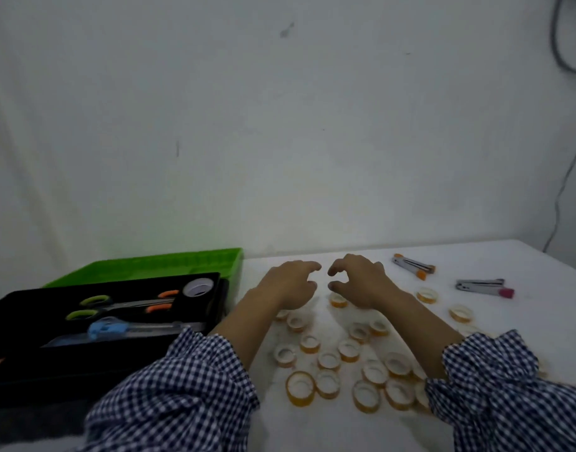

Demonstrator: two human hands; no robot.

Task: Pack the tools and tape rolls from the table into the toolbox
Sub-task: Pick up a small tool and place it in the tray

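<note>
**White table against a pale wall: hands and packing stock**

Setting: a white table (316,429) pushed up to a pale, scuffed wall (280,125); a dark cable (556,203) runs down the wall at far right.

1. Left hand (290,285): raised over the middle of the table, fingers loosely bent and pointing right, holding nothing.
2. Right hand (358,282): just beside the left, thumb and forefinger curved toward each other with a gap between, holding nothing. One tape roll lies right under its thumb; whether they touch cannot be told.
3. Sleeves (182,386): blue-and-white check, pushed up the forearms.
4. Tape rolls (329,360): many small amber rolls with white cores, scattered flat on the table under and near the forearms.
5. Metal tools, two: one with orange ends (413,265), one with a pink end (482,286), on the table to the right of the hands, apart from each other.
6. Toolbox (117,363): black, open, at left. Inside: green-handled scissors (91,308), orange handles (162,301), a blue-bodied cutter (109,329), and a white tape roll (198,287) in the far corner compartment.
7. Green tray (169,265): directly behind the toolbox.
</note>
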